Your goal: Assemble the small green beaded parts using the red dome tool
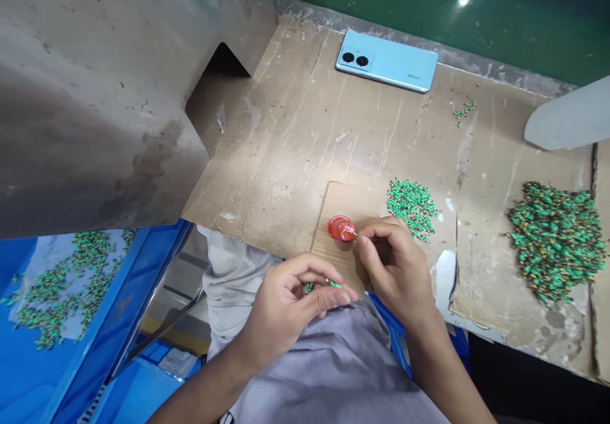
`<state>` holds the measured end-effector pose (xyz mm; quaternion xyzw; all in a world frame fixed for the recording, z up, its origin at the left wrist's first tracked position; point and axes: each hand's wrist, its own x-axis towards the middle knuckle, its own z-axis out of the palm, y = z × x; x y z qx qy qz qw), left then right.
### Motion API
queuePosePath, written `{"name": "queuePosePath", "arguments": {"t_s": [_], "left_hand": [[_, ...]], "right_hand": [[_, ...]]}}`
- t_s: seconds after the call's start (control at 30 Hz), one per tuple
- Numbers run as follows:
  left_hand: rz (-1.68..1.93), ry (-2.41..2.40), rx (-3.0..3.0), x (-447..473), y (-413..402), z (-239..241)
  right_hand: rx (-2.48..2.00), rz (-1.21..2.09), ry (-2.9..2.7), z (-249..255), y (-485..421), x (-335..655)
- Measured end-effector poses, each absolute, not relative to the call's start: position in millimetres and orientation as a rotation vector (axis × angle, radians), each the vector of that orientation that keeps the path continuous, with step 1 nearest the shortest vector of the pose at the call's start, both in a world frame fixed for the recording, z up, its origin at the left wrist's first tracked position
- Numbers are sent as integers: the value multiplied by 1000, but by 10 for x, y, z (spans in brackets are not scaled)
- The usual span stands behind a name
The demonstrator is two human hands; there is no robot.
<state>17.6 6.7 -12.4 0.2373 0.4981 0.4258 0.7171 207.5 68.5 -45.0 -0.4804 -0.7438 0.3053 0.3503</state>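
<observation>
So, red cup (330,229) w/ paste (340,225), tray (28,386) w/ grn pcs (90,252)

Your bench (276,176) is topped with brown cardboard, pretty scuffed and streaked with whitish marks. Big grey metal housing (119,93) hogs your left side, stained dark in patches. Past the bench's far edge you've got a shiny green surface (405,11) catching some bright glare (463,2).

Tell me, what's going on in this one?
The person's right hand pinches a tiny green piece at the edge of a small red dish. The left hand holds a few similar pieces. Beyond the right hand lies a small green pile; a larger pile is farther right.
</observation>
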Motion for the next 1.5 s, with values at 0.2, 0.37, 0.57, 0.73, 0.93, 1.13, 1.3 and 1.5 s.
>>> {"name": "queuePosePath", "arguments": {"t_s": [0.2, 0.37, 0.57, 0.73, 0.93, 1.13, 1.3, 1.5], "left_hand": [[934, 1141, 631, 151, 57, -107], [971, 1148, 635, 147, 51, -113], [912, 1328, 1119, 161, -12, -188], [855, 1304, 1437, 218, -14, -196], [813, 1350, 1508, 257, -6, -244], [827, 1384, 1484, 275, -10, -234], [857, 1411, 1490, 315, 29, -245], [908, 1445, 1492, 354, 68, -259]], "right_hand": [[-1243, 816, -1888, -480, 649, 2083], [-1263, 799, -1866, -420, 600, 2170], [-1329, 765, -2087, -257, 574, 2487], [-1220, 817, -2206, -305, 423, 2584], [-1100, 789, -2278, -444, 327, 2578], [-1087, 818, -2273, -453, 337, 2610], [-1073, 782, -2232, -439, 357, 2604], [-1083, 732, -2198, -435, 368, 2588]]}}
